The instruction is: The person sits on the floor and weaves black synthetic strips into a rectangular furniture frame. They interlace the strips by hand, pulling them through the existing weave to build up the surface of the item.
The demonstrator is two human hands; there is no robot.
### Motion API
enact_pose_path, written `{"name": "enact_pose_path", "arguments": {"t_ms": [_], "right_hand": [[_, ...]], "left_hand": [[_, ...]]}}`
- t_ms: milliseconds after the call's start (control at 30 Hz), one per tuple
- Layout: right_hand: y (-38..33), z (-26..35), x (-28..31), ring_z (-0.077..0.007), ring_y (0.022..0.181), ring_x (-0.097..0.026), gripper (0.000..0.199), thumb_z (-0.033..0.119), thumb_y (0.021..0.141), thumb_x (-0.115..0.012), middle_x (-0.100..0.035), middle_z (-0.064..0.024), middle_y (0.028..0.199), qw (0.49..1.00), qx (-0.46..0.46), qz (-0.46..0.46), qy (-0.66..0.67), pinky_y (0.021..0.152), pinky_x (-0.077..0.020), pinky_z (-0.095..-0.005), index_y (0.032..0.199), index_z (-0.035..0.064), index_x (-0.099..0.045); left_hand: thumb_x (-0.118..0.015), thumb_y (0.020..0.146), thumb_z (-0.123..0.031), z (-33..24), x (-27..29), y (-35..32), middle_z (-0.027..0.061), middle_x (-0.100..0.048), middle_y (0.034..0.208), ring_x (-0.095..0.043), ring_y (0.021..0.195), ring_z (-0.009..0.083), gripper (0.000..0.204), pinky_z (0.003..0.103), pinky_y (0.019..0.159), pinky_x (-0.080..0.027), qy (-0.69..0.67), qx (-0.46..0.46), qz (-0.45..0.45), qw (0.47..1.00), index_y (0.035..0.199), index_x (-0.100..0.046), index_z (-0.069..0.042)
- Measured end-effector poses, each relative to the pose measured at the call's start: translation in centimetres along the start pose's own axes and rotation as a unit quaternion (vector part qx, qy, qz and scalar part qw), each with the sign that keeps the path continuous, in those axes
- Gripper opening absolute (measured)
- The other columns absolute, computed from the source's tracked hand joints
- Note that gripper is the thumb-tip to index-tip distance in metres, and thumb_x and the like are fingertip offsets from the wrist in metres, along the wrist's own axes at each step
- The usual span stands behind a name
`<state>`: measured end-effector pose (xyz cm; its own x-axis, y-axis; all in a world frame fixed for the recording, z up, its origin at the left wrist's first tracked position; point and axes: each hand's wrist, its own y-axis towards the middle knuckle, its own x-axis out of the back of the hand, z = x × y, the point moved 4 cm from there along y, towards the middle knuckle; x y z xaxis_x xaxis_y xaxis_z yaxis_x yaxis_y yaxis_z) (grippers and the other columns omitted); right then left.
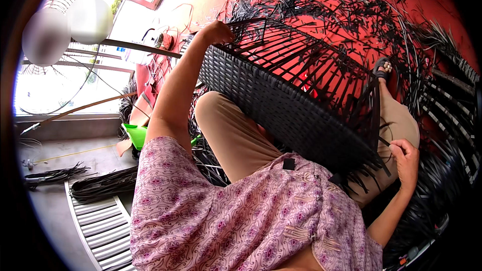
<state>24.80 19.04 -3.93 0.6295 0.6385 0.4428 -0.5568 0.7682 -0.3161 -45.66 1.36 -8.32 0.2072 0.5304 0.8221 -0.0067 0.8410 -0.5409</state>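
Black weaving (271,88) leans on the lap (236,143), likely for steadiness; left hand (217,32), upper centre, grip unclear; right hand (405,160), centre right, pinches a strand (384,141)

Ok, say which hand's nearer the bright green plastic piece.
Left. The left hand is up and right of the green piece, at a corner of the black woven frame; the right hand, farther right, pinches a thin black strip.

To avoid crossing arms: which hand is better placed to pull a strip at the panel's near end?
Right hand, probably: it seems to pinch a strip there, while the left hand is at the far end of the panel.
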Motion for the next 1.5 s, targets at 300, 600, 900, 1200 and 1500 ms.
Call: {"name": "enact_pose_path", "arguments": {"t_ms": [300, 600, 900, 1200, 1500], "right_hand": [[0.5, -2.1, 0.5, -0.0035, 0.064, -0.047, 0.012, 0.011, 0.093, -0.071, -0.057, 0.0057, 0.071, 1.000, -0.025, 0.000, 0.012, 0.060, -0.0373, -0.0219, 0.091, -0.0009, -0.070], [0.2, -1.9, 0.2, -0.0023, 0.064, -0.044, 0.014, 0.013, 0.094, -0.072, -0.054, 0.0075, 0.071, 0.999, -0.037, -0.010, 0.007, 0.058, -0.0343, -0.0209, 0.090, 0.0000, -0.069], [0.1, -2.0, -0.7, -0.0015, 0.063, -0.042, 0.013, 0.014, 0.095, -0.071, -0.053, 0.0087, 0.072, 0.999, -0.035, -0.008, 0.026, 0.057, -0.0335, -0.0208, 0.094, 0.0006, -0.069], [0.5, -0.2, -1.9, -0.0020, 0.063, -0.043, 0.012, 0.012, 0.096, -0.070, -0.055, 0.0077, 0.073, 0.998, -0.035, 0.000, 0.045, 0.058, -0.0354, -0.0208, 0.094, 0.0001, -0.070], [0.3, 1.0, -2.5, -0.0032, 0.066, -0.046, 0.014, 0.012, 0.095, -0.070, -0.059, 0.0057, 0.077, 0.999, -0.041, 0.010, 0.026, 0.060, -0.0387, -0.0214, 0.098, -0.0010, -0.070]], "left_hand": [[-0.062, 0.084, -0.034, -1.9, 2.6, -0.6, 0.0081, -0.070, 0.068, -0.068, 0.063, 0.0166, 0.032, 0.036, 0.063, -0.055, -0.213, 0.201, 0.106, 0.950, 0.075, -0.072, -0.005], [-0.071, 0.087, -0.039, 0.5, 0.2, 0.8, 0.0067, -0.069, 0.065, -0.065, 0.058, 0.0208, 0.035, 0.039, 0.058, -0.053, -0.152, 0.094, 0.118, 0.977, 0.079, -0.075, -0.006], [-0.083, 0.067, -0.037, -0.6, 3.1, -0.5, 0.0093, -0.074, 0.076, -0.070, 0.068, 0.0213, 0.031, 0.039, 0.066, -0.056, -0.267, 0.310, 0.114, 0.906, 0.080, -0.078, -0.009], [-0.082, 0.074, -0.036, -2.3, 1.8, 0.5, 0.0135, -0.075, 0.078, -0.072, 0.077, 0.0285, 0.034, 0.040, 0.072, -0.057, -0.071, 0.368, -0.041, 0.926, 0.076, -0.077, -0.002], [-0.073, 0.080, -0.020, 4.4, -0.8, -3.3, 0.0043, -0.069, 0.067, -0.063, 0.058, 0.0189, 0.013, 0.036, 0.055, -0.052, -0.350, 0.236, -0.029, 0.906, 0.071, -0.071, -0.011]]}}
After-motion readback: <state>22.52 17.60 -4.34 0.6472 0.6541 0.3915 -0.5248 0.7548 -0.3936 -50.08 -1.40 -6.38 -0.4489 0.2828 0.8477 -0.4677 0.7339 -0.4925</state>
